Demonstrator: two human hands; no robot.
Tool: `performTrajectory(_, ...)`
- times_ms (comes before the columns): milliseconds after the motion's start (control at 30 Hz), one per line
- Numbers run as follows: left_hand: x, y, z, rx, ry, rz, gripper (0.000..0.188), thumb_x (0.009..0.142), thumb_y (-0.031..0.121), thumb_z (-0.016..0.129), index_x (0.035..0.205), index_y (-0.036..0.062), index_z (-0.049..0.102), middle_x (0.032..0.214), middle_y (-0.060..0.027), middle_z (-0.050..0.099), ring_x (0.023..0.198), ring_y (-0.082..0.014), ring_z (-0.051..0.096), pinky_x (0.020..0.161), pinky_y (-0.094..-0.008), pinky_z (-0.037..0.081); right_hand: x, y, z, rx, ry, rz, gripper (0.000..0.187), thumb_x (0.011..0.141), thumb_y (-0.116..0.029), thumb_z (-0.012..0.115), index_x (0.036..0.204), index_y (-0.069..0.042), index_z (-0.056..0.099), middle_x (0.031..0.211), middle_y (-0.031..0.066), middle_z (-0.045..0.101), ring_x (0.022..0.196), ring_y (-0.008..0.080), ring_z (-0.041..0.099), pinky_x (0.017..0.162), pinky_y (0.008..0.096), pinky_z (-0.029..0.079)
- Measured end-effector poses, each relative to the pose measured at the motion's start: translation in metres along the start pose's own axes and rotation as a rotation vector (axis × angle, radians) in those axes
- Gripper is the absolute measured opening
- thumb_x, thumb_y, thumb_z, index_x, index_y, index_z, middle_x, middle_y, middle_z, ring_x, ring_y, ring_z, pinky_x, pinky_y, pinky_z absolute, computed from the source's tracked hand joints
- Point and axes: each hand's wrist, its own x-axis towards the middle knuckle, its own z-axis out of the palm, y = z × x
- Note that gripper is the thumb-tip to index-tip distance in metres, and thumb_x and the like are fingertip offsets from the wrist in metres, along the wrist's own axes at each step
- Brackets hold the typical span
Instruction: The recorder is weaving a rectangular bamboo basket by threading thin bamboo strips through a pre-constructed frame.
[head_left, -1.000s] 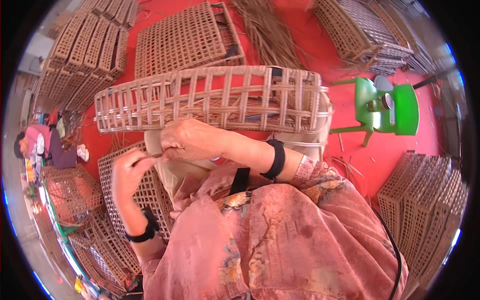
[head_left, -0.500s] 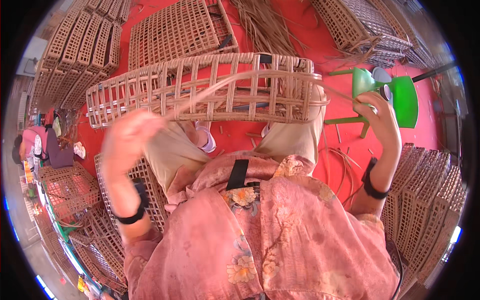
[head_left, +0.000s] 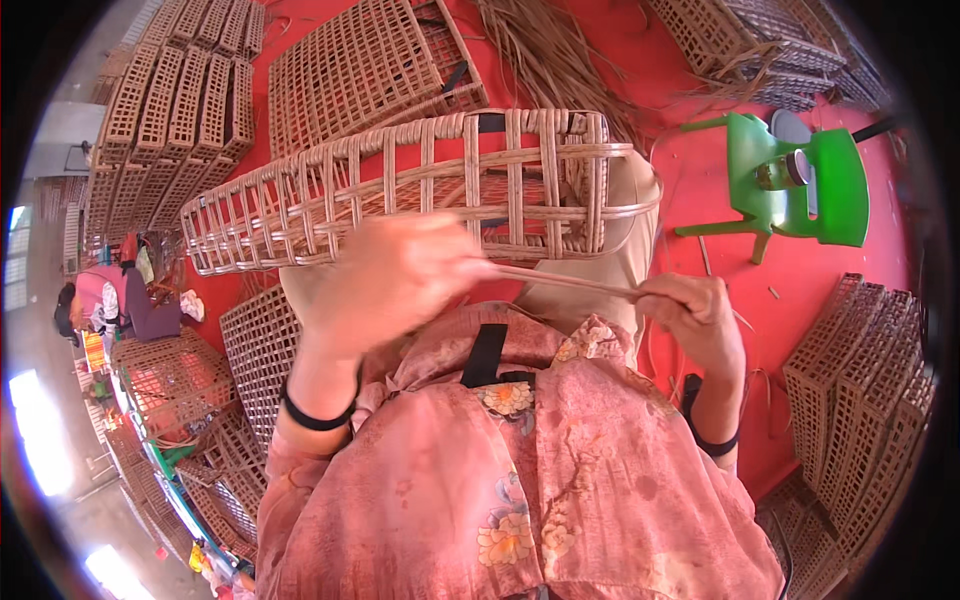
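A pale brown weaving strip (head_left: pixel 565 281) runs taut between my two hands, in front of my lap. My left hand (head_left: pixel 400 280), smeared by motion, is closed at the strip's left end. At the other end, my right hand (head_left: pixel 690 305) pinches the strip between thumb and fingers. Just beyond them a long woven basket (head_left: pixel 420 185) with an open lattice side rests across my knees. Its rim is wrapped in strip, with a short black band on it. Behind my left hand, part of the basket's lower edge is hidden.
Stacked lattice baskets stand at the far left (head_left: pixel 170 120), far right and near right (head_left: pixel 850 380). Another woven piece (head_left: pixel 360 85) lies behind mine, beside loose strips (head_left: pixel 545 60). A green chair (head_left: pixel 750 165) holds a jar (head_left: pixel 783 171). A person (head_left: pixel 115 300) is at the left.
My hands have come closer together and nearer my body. The strip, earlier arched across the basket's front, is now a short taut length between them.
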Motion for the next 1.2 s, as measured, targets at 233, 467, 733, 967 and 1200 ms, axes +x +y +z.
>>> performTrajectory(233, -0.002, 0.005, 0.025, -0.226, 0.019, -0.221, 0.019, 0.093, 0.019, 0.065, 0.084, 0.0018, 0.068, 0.077, -0.0095, 0.063, 0.073, -0.0231, 0.064, 0.064, -0.0316, 0.049, 0.018, -0.002, 0.025, 0.141, -0.157, 0.045, 0.012, 0.085, -0.003, 0.067, 0.097, 0.001, 0.070, 0.077, 0.0096, 0.068, 0.064, 0.0145, 0.062, 0.058, 0.0295, 0.048)
performTrajectory(467, 0.034, -0.022, 0.040, -0.070, 0.588, -0.195, 0.013, 0.088, 0.014, 0.067, 0.097, 0.0054, 0.065, 0.088, -0.0073, 0.060, 0.084, -0.0279, 0.058, 0.077, -0.0390, 0.048, 0.048, -0.015, -0.005, 0.307, 0.514, -0.012, 0.014, 0.093, -0.004, 0.061, 0.104, -0.002, 0.070, 0.079, 0.0001, 0.062, 0.065, 0.0059, 0.055, 0.055, 0.0211, 0.043)
performTrajectory(733, 0.045, -0.025, 0.054, 0.375, 0.553, -0.043, 0.029, 0.079, 0.006, 0.070, 0.107, 0.0119, 0.069, 0.095, -0.0035, 0.058, 0.091, -0.0249, 0.053, 0.081, -0.0378, 0.047, 0.100, 0.001, 0.015, 0.150, 0.430, -0.097, 0.013, 0.092, -0.009, 0.067, 0.101, 0.000, 0.070, 0.074, 0.0007, 0.059, 0.063, 0.0057, 0.049, 0.056, 0.0221, 0.041)
performTrajectory(967, 0.038, -0.022, 0.057, 0.295, 0.465, -0.008, 0.033, 0.077, 0.002, 0.069, 0.108, 0.0122, 0.072, 0.095, -0.0056, 0.058, 0.089, -0.0268, 0.053, 0.079, -0.0390, 0.047, 0.080, 0.006, 0.018, 0.089, 0.339, -0.061, 0.014, 0.090, -0.012, 0.070, 0.093, 0.002, 0.068, 0.070, 0.0011, 0.050, 0.063, 0.0065, 0.042, 0.055, 0.0251, 0.037)
performTrajectory(1200, 0.045, 0.010, 0.021, -0.095, 0.790, -0.085, 0.021, 0.088, 0.011, 0.068, 0.109, 0.0086, 0.069, 0.100, -0.0070, 0.061, 0.084, -0.0242, 0.059, 0.074, -0.0325, 0.049, 0.057, -0.033, -0.010, 0.008, 0.361, -0.130, 0.015, 0.090, -0.012, 0.070, 0.098, 0.000, 0.068, 0.074, 0.0029, 0.062, 0.063, 0.0077, 0.054, 0.055, 0.0239, 0.042)
